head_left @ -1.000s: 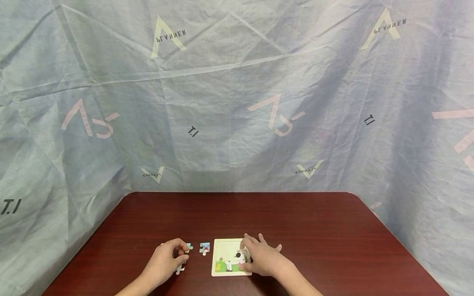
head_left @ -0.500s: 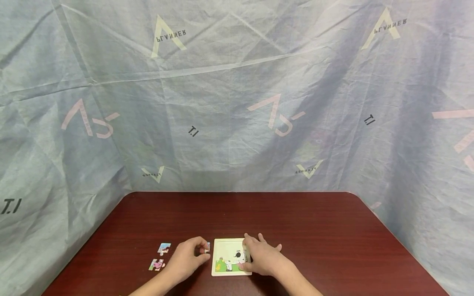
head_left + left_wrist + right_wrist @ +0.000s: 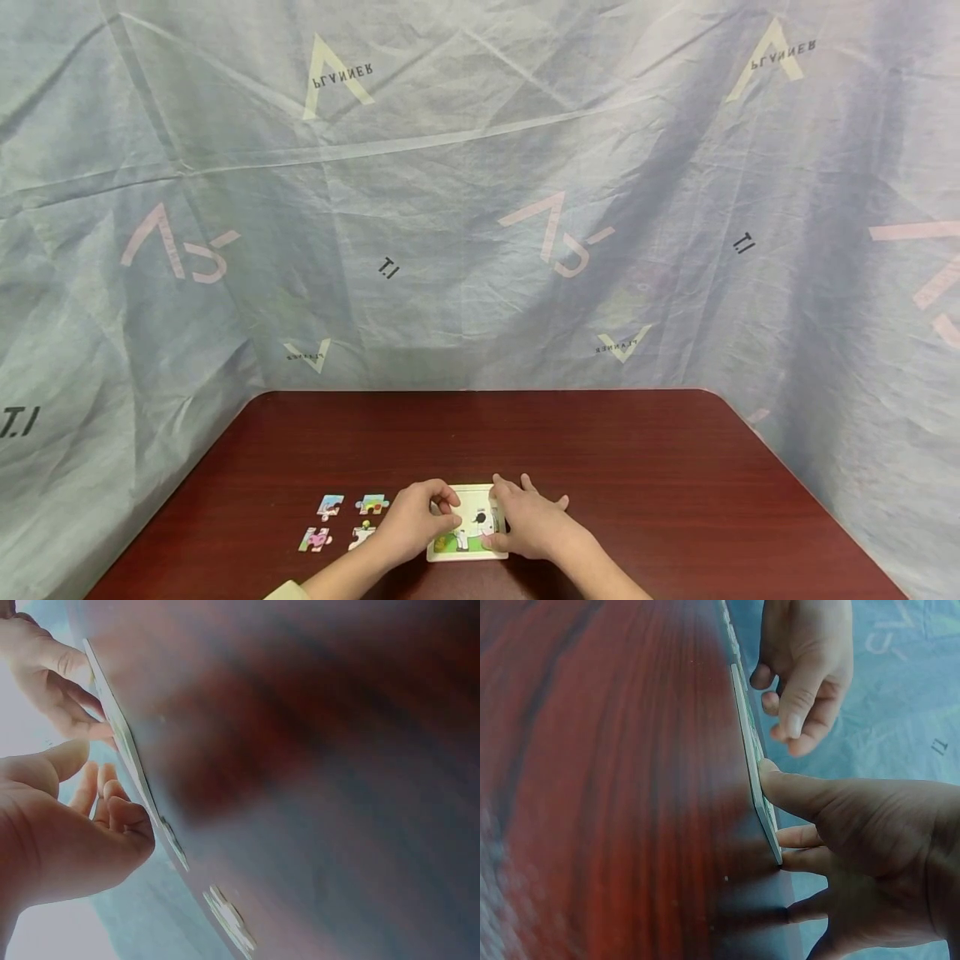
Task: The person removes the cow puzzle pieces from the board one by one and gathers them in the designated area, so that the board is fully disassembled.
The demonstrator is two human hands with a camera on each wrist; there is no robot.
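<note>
A square puzzle board [image 3: 474,557] with a pale rim lies flat near the table's front. A black-and-white animal on green shows in its lower part; its upper area is plain and pale. My right hand [image 3: 531,521] holds the board's right side, thumb at the front and a finger towards the back, the other fingers splayed. Over the board's left part, my left hand [image 3: 417,521] has bent fingers, thumb facing the index finger. The right wrist view shows the left hand [image 3: 808,682] just above the board [image 3: 751,750]; I cannot tell whether it pinches a piece.
Several loose jigsaw pieces lie left of the board: a blue one [image 3: 329,506], a pink one [image 3: 315,539], a colourful one [image 3: 372,504] and a white one [image 3: 362,535], partly behind the left hand. Grey printed cloth [image 3: 465,292] hangs around the dark red table [image 3: 600,442].
My left hand has moved right, from beside the loose pieces to over the board's left part, uncovering pieces behind it. The right hand and the board have stayed in place.
</note>
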